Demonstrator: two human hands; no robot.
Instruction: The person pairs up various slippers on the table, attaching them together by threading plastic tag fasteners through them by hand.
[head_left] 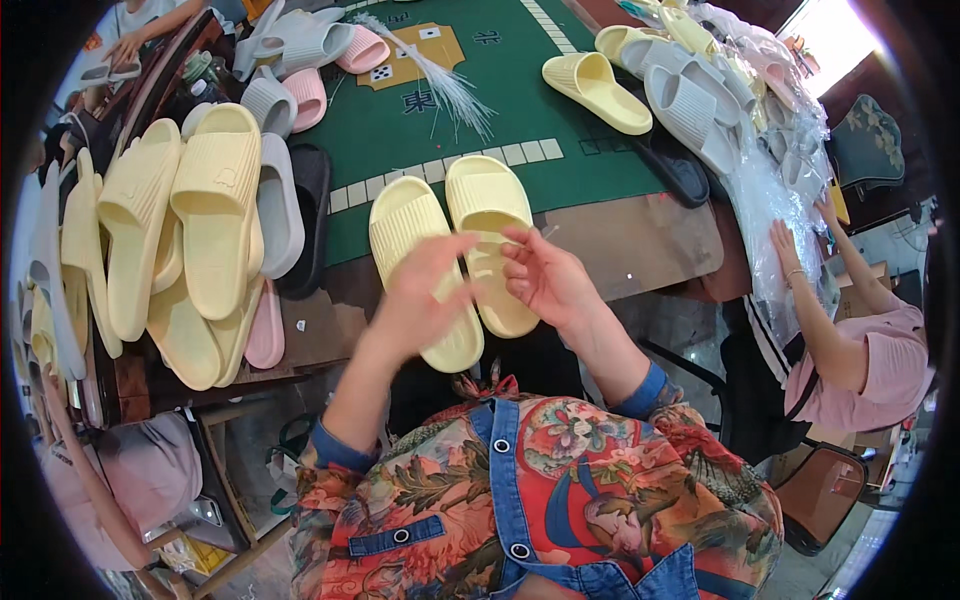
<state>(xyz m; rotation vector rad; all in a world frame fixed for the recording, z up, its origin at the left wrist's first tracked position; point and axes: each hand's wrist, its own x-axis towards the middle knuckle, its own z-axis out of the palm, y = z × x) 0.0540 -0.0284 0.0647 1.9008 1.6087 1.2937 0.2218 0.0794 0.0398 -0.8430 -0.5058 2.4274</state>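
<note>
A pair of pale yellow slide sandals lies before me at the table's near edge: the left slide (410, 205) and, beside it, the right slide (487, 185). My left hand (425, 295) passes over the left slide, blurred by motion, its thumb and fingers apart and nothing visible in them. Above the right slide, the fingers of my right hand (545, 275) are curled into a pinch. Something thin and whitish shows at those fingertips, too small to make out. A bundle of thin white plastic strands (440, 80) rests on the green mat farther back.
Stacked yellow slides (215, 210) stand at the left, with grey, pink and black ones around them. At the right are a loose yellow slide (598, 92), grey slides (690, 115) and clear plastic wrap (770, 190), which a co-worker's hands (790, 250) touch. Green mat (360, 130) covers the table.
</note>
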